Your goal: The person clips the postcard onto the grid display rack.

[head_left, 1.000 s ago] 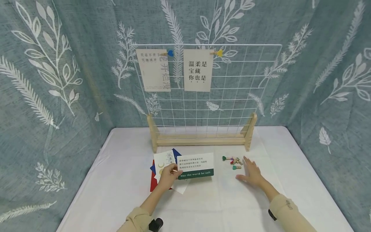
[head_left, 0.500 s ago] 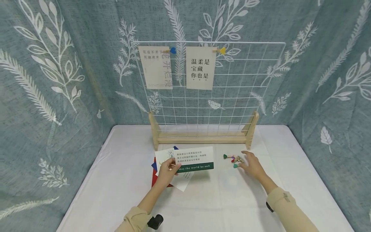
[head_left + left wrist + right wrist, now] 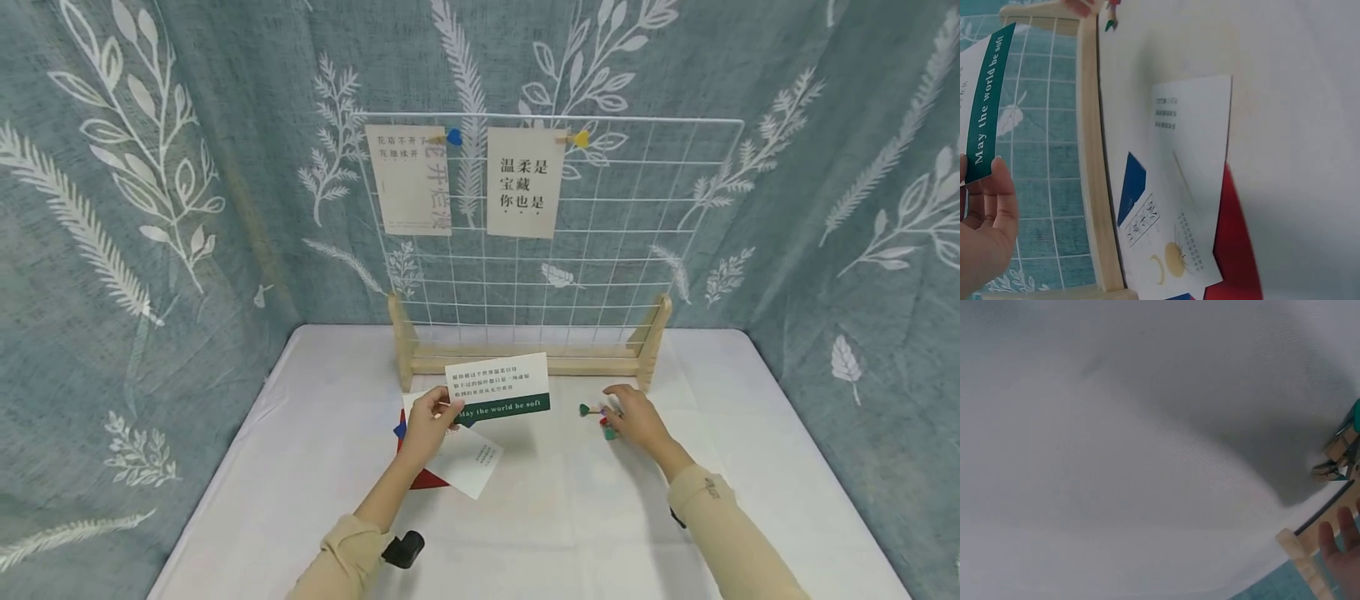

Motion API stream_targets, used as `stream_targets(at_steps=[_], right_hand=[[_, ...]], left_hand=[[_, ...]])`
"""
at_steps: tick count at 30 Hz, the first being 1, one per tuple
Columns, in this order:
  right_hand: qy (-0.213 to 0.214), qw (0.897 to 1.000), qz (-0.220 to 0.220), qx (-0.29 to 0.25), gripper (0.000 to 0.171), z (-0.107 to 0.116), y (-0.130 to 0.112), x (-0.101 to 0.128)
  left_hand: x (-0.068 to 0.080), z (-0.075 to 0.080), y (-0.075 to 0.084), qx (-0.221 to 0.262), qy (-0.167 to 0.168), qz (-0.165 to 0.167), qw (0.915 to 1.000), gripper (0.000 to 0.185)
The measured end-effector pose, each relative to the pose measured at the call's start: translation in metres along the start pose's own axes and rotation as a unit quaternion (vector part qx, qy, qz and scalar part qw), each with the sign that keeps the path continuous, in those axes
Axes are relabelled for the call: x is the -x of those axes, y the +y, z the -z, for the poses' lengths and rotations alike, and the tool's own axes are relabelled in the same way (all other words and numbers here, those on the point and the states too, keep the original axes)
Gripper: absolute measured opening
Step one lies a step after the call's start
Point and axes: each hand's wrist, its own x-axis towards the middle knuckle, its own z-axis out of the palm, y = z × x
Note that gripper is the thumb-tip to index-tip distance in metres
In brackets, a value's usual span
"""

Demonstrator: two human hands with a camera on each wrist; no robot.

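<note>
My left hand [image 3: 424, 429] pinches a white card with a green band [image 3: 497, 388] by its left end, raised above the table. The left wrist view shows the thumb and fingers at the card's lower end. Below it lies a pile of cards: a white card [image 3: 459, 465], a red card [image 3: 424, 481] and a bit of blue card [image 3: 1132, 187]. My right hand [image 3: 642, 423] hovers over small wooden clothespins [image 3: 1341, 445] with coloured hearts, partly covering them. One clothespin with a green heart [image 3: 585, 410] shows left of the fingers. In the right wrist view the visible fingers are extended.
A white wire grid [image 3: 600, 200] stands on a wooden base [image 3: 525, 366] at the back of the table. Two cards hang on it: one by a blue-heart clothespin [image 3: 453, 137], another by a yellow-heart clothespin [image 3: 581, 139]. A patterned curtain [image 3: 247, 208] surrounds the white table [image 3: 562, 533].
My left hand has raised the green-banded card up and away from the pile, uncovering more of the cards below. The right hand has moved left, over the clothespins.
</note>
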Motion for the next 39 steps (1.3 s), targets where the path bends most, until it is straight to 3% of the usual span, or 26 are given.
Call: stream_targets(at_steps=[4, 7, 19, 24, 32, 39], right_hand=[[-0.014, 0.999, -0.008, -0.035, 0.035, -0.002, -0.001, -0.007], [-0.023, 0.999, -0.011, -0.045, 0.036, -0.005, -0.003, -0.012], [-0.033, 0.998, 0.024, 0.037, 0.027, -0.021, -0.003, -0.014], [-0.023, 0.999, 0.035, 0.035, 0.027, -0.024, -0.007, -0.014], [-0.012, 0.999, 0.034, 0.039, 0.021, -0.025, -0.013, -0.015], [-0.016, 0.998, 0.020, 0.051, 0.020, -0.033, -0.015, -0.018]], left_hand=[[-0.002, 0.005, 0.011, -0.005, 0.000, -0.005, 1.0000, 0.021], [-0.006, 0.007, 0.009, -0.011, 0.009, -0.001, 0.9999, 0.021], [-0.017, 0.009, 0.011, -0.015, 0.006, 0.000, 0.9999, 0.021], [-0.022, 0.011, 0.017, -0.009, 0.001, 0.007, 0.9999, 0.021], [-0.029, 0.014, 0.028, 0.007, -0.013, -0.030, 0.9994, 0.020], [-0.033, 0.014, 0.034, 0.008, -0.014, -0.003, 0.9999, 0.020]])
